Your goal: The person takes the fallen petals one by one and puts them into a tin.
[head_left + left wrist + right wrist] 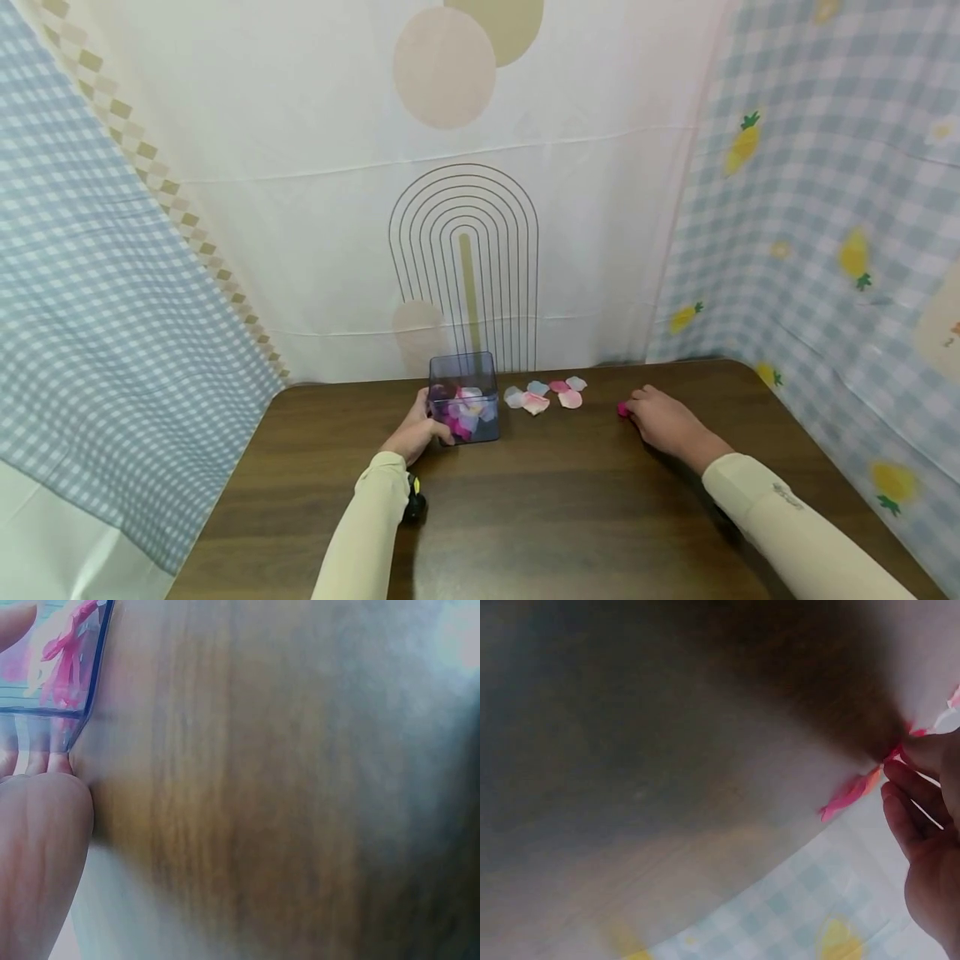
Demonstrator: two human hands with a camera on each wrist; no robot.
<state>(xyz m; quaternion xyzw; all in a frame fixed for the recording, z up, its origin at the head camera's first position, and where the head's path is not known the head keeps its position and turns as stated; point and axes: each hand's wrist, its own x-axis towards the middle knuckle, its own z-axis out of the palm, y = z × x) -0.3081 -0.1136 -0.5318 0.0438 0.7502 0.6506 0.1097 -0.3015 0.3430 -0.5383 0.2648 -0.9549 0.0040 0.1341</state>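
My left hand (pixel 414 430) grips a clear, blue-tinted plastic box (pixel 462 367) by its left side, thumb at the near corner. Pink, white and magenta flower petals (pixel 467 408) lie heaped inside it. In the left wrist view, the box edge (pixel 97 664) and bright pink petals (pixel 66 664) show beside my hand. Farther right, my right hand (pixel 666 423) pinches a magenta petal (pixel 622 409) close over the table. The right wrist view shows the pinched petal (pixel 847 796) sticking out past thumb and fingertips, with an orange part near them.
Between box and right hand, several loose petals (pixel 536 403) in pink, white and pale blue lie near the back edge of the brown wooden table (pixel 525 517). A white printed curtain (pixel 330 250) hangs behind, with checked cloths (pixel 810 225) at both sides.
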